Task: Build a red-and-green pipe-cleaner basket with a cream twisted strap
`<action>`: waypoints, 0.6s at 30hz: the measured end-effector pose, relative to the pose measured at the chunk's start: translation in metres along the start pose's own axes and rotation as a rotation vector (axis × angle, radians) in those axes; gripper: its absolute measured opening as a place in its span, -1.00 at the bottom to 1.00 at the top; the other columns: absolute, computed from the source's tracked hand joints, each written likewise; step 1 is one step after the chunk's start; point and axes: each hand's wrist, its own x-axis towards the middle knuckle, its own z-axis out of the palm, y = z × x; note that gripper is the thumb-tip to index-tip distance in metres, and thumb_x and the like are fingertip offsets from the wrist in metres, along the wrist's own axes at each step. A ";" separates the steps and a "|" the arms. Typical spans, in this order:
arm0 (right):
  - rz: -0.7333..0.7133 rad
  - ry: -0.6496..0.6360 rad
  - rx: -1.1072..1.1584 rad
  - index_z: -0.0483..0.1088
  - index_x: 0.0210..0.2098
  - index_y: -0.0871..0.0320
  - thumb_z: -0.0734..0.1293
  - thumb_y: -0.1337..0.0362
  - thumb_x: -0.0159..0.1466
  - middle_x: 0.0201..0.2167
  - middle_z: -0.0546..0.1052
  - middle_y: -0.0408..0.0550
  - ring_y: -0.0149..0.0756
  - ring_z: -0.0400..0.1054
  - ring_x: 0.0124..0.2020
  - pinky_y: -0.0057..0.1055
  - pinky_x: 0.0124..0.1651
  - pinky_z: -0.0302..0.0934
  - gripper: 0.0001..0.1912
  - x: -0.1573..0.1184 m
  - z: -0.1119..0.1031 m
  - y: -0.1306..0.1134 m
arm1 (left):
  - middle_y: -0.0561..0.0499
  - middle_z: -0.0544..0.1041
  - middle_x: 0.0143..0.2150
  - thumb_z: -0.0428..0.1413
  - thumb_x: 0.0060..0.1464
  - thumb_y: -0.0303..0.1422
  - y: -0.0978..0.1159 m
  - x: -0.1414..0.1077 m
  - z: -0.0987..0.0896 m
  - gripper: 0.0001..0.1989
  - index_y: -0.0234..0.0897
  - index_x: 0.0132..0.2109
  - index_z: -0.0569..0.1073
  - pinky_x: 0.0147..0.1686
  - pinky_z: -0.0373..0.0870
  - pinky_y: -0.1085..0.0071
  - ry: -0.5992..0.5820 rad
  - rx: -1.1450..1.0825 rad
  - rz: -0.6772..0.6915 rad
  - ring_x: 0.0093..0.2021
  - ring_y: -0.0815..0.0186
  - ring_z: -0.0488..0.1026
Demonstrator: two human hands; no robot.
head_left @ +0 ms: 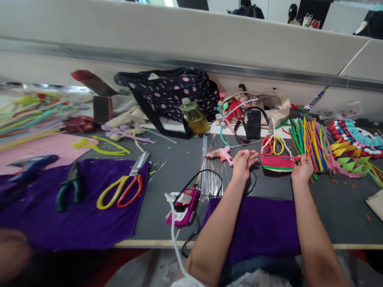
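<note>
A red-pink pipe cleaner (256, 153) stretches between my two hands, above the table. One end is pinched in the fingers of my left hand (243, 162), with some fingers loosely curled. My right hand (303, 169) grips the other end. Between them is a small basket-like piece (277, 162) banded pink, green and white, with a pale fuzzy loop (285, 146) rising above it. Just behind stand scissors (278, 146) with red and yellow handles, partly hidden by the loop. A pink glue gun (221, 154) lies left of my left hand.
Colourful pipe cleaners (312, 143) lie to the right, near a decorated wreath (363, 135). Left are a magenta device (184, 207) with cords, large scissors (128, 185), pliers (72, 187) and a co-worker's blurred arm (13, 253). A bottle (194, 115) leans against a dotted bag (176, 89).
</note>
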 end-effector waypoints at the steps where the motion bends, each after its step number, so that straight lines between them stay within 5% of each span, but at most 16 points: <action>1: 0.000 0.001 0.002 0.25 -0.40 0.14 0.40 0.22 0.12 -0.54 0.42 -0.29 -0.50 0.32 -0.55 -0.47 -0.43 0.32 -0.78 0.000 0.000 0.000 | -0.02 0.55 -0.34 0.26 -0.07 -0.29 0.000 -0.001 0.001 -0.71 -0.28 -0.34 0.29 -0.36 0.45 0.44 -0.001 -0.006 0.013 -0.35 0.33 0.56; 6: 0.001 -0.006 0.031 0.26 -0.41 0.15 0.40 0.24 0.10 -0.54 0.42 -0.26 -0.48 0.32 -0.52 -0.43 -0.42 0.36 -0.79 -0.003 0.003 -0.001 | 0.01 0.54 -0.37 0.29 -0.12 -0.26 0.002 -0.003 0.004 -0.71 -0.31 -0.30 0.40 -0.36 0.41 0.50 -0.040 -0.053 0.105 -0.40 0.42 0.51; 11: -0.013 -0.031 0.066 0.26 -0.43 0.14 0.40 0.24 0.11 -0.55 0.41 -0.27 -0.48 0.31 -0.51 -0.23 -0.21 0.42 -0.79 -0.010 0.009 -0.006 | 0.03 0.54 -0.32 0.35 -0.22 -0.31 0.000 -0.005 0.009 -0.67 -0.31 -0.26 0.50 -0.56 0.23 0.61 -0.075 -0.080 0.095 -0.49 0.54 0.38; 18: -0.107 -0.049 0.047 0.24 -0.46 0.13 0.40 0.21 0.10 -0.55 0.39 -0.26 -0.47 0.31 -0.49 -0.19 -0.13 0.39 -0.76 -0.017 0.014 -0.011 | 0.10 0.47 -0.45 0.34 -0.21 -0.28 -0.014 -0.015 0.018 -0.63 -0.29 -0.19 0.55 -0.51 0.23 0.57 -0.131 0.134 0.114 -0.54 0.54 0.30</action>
